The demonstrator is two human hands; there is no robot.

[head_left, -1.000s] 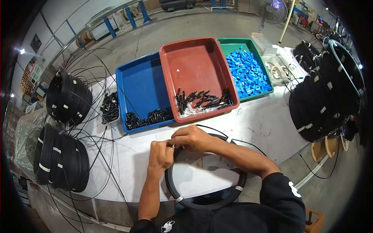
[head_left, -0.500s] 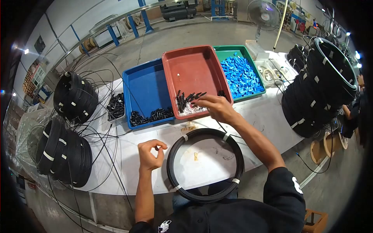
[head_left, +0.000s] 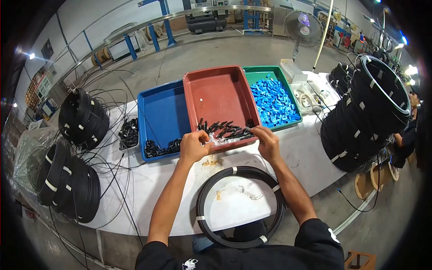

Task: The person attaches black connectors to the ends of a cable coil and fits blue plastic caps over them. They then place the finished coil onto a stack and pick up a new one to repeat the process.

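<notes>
A person's two hands meet at the near lip of a red tray (head_left: pixel 220 92), where a heap of small black connector parts (head_left: pixel 225 129) lies on clear plastic along the tray's front edge. The right hand (head_left: pixel 266 141) rests at the right end of the heap, thumb and forefinger pinched together on one of the black pieces; the left hand (head_left: pixel 193 146) sits at the tray's near left corner, fingers curled inward, though whether they grip anything cannot be told from this angle. Just in front of both forearms, a coil of black cable (head_left: pixel 240 207) bound with white tape lies flat on the white table (head_left: pixel 148 189), a scrap of clear wrapping inside its ring. To the left of the red tray and touching it, a blue tray (head_left: pixel 162 110) holds a row of black sleeves (head_left: pixel 162 146) along its near wall; to the right, a green tray (head_left: pixel 265 72) is filled with blue plastic parts (head_left: pixel 272 101). A small tub of black pieces (head_left: pixel 129 133) stands beside the blue tray. Stacks of taped black cable coils flank the bench, on the left (head_left: pixel 67 175) and, taller, on the right (head_left: pixel 364 112). A pedestal fan (head_left: pixel 303 22) stands on the concrete floor beyond
</notes>
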